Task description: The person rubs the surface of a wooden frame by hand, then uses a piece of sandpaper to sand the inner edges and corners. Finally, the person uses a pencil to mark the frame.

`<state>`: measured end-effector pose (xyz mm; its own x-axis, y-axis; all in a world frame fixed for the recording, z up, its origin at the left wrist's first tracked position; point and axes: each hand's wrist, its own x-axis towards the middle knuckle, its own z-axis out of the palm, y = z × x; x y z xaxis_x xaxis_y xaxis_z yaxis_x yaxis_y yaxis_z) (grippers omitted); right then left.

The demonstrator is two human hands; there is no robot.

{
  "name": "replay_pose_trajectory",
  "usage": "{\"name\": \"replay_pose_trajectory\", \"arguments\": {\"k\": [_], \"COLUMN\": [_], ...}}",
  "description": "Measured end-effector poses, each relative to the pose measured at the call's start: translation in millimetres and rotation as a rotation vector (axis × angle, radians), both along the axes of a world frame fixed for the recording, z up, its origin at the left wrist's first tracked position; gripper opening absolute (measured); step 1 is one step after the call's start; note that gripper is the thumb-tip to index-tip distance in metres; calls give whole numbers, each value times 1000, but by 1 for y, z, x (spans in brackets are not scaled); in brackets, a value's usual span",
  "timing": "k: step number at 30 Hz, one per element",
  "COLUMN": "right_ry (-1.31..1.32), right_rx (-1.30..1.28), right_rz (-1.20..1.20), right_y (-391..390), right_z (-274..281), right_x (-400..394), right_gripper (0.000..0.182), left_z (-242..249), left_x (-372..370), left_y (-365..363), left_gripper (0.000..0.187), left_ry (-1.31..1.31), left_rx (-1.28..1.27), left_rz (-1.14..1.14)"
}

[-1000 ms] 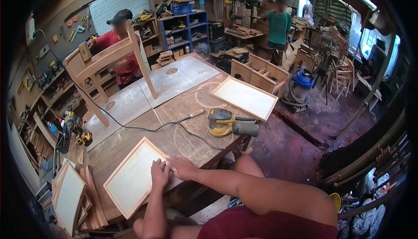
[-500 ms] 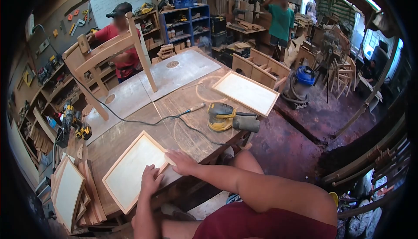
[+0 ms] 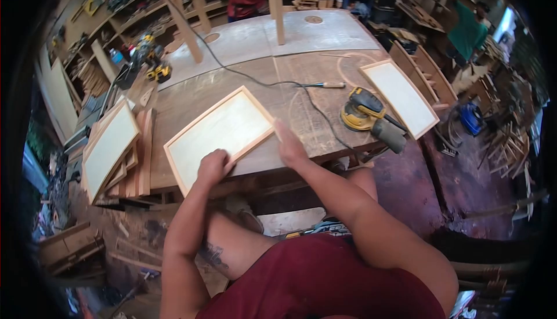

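Observation:
A shallow wooden-framed tray (image 3: 223, 124) with a pale panel lies at an angle near the table's front edge. My left hand (image 3: 213, 167) has its fingers curled over the tray's near side. Against the tray's right corner rests my right hand (image 3: 290, 145), fingers stretched along the edge. To the right of that hand is a yellow and black orbital sander (image 3: 364, 110) with a dust canister (image 3: 387, 135). A hand tool with a wooden handle (image 3: 333, 85) lies beyond my hands, close to the black cord (image 3: 249, 77).
Another framed tray (image 3: 401, 97) lies at the table's right edge. Stacked frames (image 3: 110, 148) stand at the left corner, with cordless drills (image 3: 156, 73) behind. A wooden chair-like frame (image 3: 278, 14) stands at the back. Two people are beyond the table.
My view has tilted down and turned, so the table appears higher. My right hand has turned from lying over the tray's corner to resting along its side. My left hand stays at the near edge.

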<state>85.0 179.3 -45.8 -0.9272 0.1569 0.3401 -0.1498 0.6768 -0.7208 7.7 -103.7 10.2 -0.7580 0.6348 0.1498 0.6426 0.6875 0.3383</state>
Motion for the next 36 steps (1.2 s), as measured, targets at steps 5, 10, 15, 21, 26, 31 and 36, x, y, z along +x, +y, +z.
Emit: {"name": "replay_pose_trajectory", "arguments": {"k": [5, 10, 15, 21, 26, 31, 36], "right_ry": [75, -38, -38, -57, -234, -392, -336], "right_rx": [31, 15, 57, 79, 53, 124, 192], "right_rz": [-47, -10, -11, 59, 198, 158, 82], "right_y": [1, 0, -2, 10, 2, -23, -30], "right_z": [2, 12, 2, -9, -32, 5, 28], "right_x": [0, 3, -1, -7, -19, -25, -122], "right_gripper": [68, 68, 67, 66, 61, 81, 84], "left_z": [0, -5, -2, -18, -46, -51, -21], "left_x": [-8, -26, -54, -78, -74, -74, -58], "left_y": [59, 120, 134, 47, 13, 13, 19], "left_gripper": [23, 23, 28, 57, 72, 74, 73], "left_ry": [5, -20, -236, 149, 61, 105, 38], "left_rx": [-10, 13, 364, 19, -114, -202, -147], "left_rz": [186, 409, 395, 349, 464, 398, 389]}}
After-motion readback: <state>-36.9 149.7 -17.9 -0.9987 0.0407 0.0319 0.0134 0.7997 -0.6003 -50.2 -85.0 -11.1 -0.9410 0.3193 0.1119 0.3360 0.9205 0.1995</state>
